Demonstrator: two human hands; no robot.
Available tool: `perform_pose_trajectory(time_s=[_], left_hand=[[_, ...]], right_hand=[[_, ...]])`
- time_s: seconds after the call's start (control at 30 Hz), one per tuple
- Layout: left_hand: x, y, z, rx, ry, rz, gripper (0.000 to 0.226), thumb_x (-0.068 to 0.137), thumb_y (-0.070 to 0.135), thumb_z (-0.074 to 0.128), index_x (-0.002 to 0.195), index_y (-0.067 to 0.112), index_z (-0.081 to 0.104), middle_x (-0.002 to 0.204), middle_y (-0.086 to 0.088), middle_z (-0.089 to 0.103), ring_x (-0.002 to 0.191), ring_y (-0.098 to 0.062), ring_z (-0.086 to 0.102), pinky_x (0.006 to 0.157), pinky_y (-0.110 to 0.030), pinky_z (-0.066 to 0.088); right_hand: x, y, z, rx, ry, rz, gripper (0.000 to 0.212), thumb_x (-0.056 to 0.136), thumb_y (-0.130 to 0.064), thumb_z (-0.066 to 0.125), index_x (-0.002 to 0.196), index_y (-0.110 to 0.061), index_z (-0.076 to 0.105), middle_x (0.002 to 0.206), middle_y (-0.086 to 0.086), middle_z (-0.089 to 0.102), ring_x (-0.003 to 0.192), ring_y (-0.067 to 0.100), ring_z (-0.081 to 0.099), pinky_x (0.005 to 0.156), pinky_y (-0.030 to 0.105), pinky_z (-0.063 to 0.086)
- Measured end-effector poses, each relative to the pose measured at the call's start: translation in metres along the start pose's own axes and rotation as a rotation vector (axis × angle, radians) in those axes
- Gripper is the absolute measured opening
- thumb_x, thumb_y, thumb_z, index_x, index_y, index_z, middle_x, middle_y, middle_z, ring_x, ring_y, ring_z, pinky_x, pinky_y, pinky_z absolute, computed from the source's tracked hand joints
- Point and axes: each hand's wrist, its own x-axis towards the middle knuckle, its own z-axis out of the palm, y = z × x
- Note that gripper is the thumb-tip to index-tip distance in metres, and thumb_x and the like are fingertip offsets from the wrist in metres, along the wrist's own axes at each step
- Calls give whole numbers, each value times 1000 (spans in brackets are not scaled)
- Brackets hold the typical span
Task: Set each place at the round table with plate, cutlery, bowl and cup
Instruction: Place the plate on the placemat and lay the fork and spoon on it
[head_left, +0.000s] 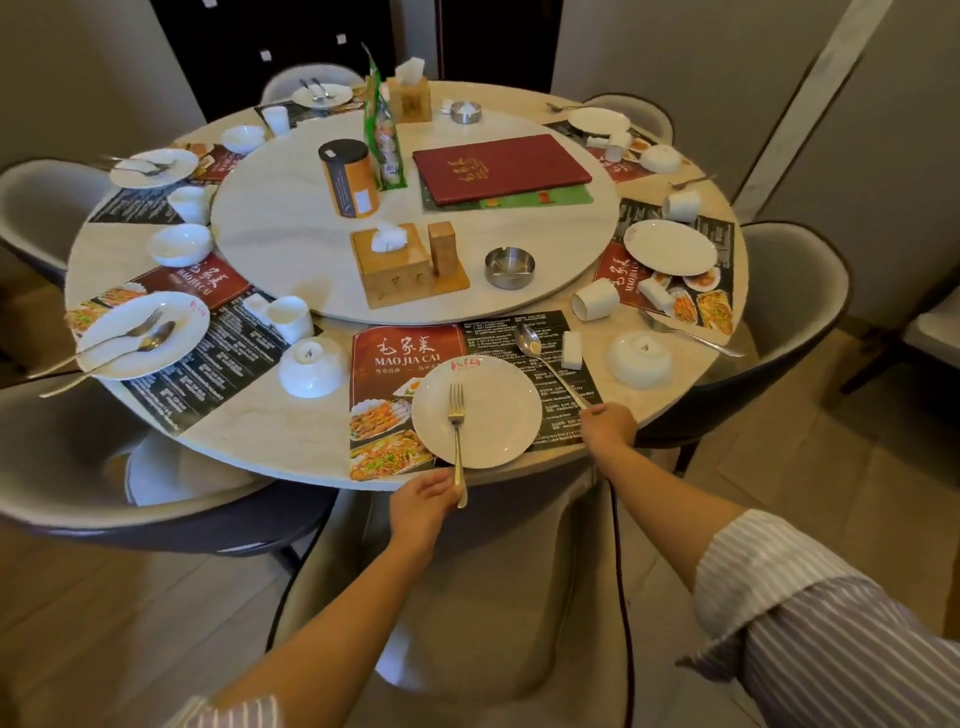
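Observation:
At the near edge of the round table a white plate lies on a menu placemat. My left hand grips the handle of a fork whose tines rest on the plate. My right hand holds the handle end of a spoon, its bowl lying on the placemat beyond the plate. An upturned white bowl sits left of the plate, with a white cup behind it. Another upturned bowl stands to the right.
A lazy Susan carries a red menu book, tissue boxes, ashtrays and an orange canister. Other places around the rim hold plates, cutlery, bowls and cups; one cup lies tipped. Grey chairs ring the table.

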Motion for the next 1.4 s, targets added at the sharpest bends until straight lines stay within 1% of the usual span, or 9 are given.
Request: perform_pose_trajectory(time_s=[0.17, 0.27, 0.6, 0.77, 0.93, 1.07, 1.17, 1.27, 1.4], left_hand=[[-6, -7, 3, -77, 49, -59, 27, 78, 0, 73, 103, 8, 70, 97, -9, 73, 91, -19, 70, 73, -26, 59], [-9, -7, 6, -114, 68, -69, 27, 77, 0, 74, 102, 7, 70, 96, -10, 73, 90, -20, 70, 67, -22, 59], [-13, -5, 9, -150, 102, -78, 23, 77, 2, 75, 99, 9, 71, 89, -4, 73, 84, -15, 70, 69, -23, 58], [-13, -6, 9, -137, 69, -64, 26, 79, 3, 74, 104, 8, 71, 94, -6, 73, 90, -18, 70, 77, -27, 58], [-10, -6, 11, -130, 54, -59, 27, 80, 5, 72, 107, 9, 71, 101, -6, 73, 94, -16, 69, 79, -27, 58], [-8, -3, 12, -107, 32, -44, 27, 81, 6, 72, 108, 9, 71, 101, -3, 72, 94, -16, 68, 80, -27, 57], [-8, -1, 14, -103, 24, -31, 28, 81, 6, 71, 109, 9, 70, 99, -2, 71, 93, -14, 67, 78, -24, 56], [-8, -2, 14, -95, 24, -18, 28, 82, 5, 70, 110, 9, 70, 100, -1, 70, 93, -14, 66, 81, -27, 55], [-8, -3, 10, -93, 7, -1, 30, 82, 3, 70, 111, 7, 69, 105, -6, 70, 96, -16, 66, 81, -25, 57]], right_hand=[[29, -7, 2, -98, -33, -71, 28, 88, -13, 64, 115, -8, 66, 118, 11, 65, 107, 27, 62, 82, 31, 47], [41, -6, 7, -154, -60, -90, 32, 86, -10, 67, 118, -9, 65, 121, 11, 64, 111, 28, 60, 90, 34, 48], [52, 4, 12, -256, -46, -196, 24, 84, -14, 70, 108, -11, 71, 118, 11, 64, 108, 28, 60, 87, 32, 47], [49, 3, 9, -293, -94, -145, 23, 88, -15, 66, 106, -1, 67, 111, 16, 67, 103, 32, 63, 71, 28, 42], [44, 9, 13, -330, -170, -193, 27, 83, -18, 70, 106, -4, 66, 109, 14, 67, 101, 30, 63, 76, 32, 48], [30, 3, 12, -62, -178, -21, 21, 88, -17, 65, 102, -1, 66, 99, 11, 67, 90, 26, 65, 73, 32, 51], [-4, 2, 6, 323, -368, 160, 11, 90, -6, 61, 99, 0, 63, 85, 9, 63, 71, 17, 59, 66, 27, 51], [-45, 15, 5, 437, -586, 145, 9, 90, 1, 58, 99, 2, 60, 80, 9, 57, 67, 15, 53, 61, 26, 46], [-82, 36, 25, 432, -716, 87, 11, 91, 3, 54, 83, -1, 60, 70, 9, 53, 61, 14, 49, 56, 24, 43]])
